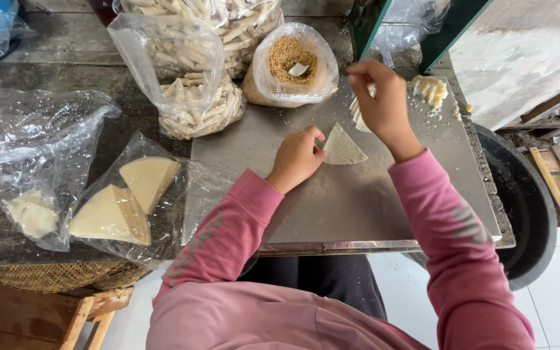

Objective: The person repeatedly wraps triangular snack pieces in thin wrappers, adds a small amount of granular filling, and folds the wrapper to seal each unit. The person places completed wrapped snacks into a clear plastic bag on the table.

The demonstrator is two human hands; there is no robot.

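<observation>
The left hand (pixel 298 157) presses its fingertips on the triangular wrapper (pixel 343 147), holding it flat on the metal tray (pixel 358 201); better keep it so. The right hand (pixel 378 100) pinches something small, perhaps filling.

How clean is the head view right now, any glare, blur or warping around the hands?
Head view: soft, even daylight with faint shadows; dull sheen on the metal sheet, bright glare on the plastic bags. Left hand and wrapper sharp; right hand slightly motion-blurred at the fingertips; wide-angle stretch at the edges.
</observation>
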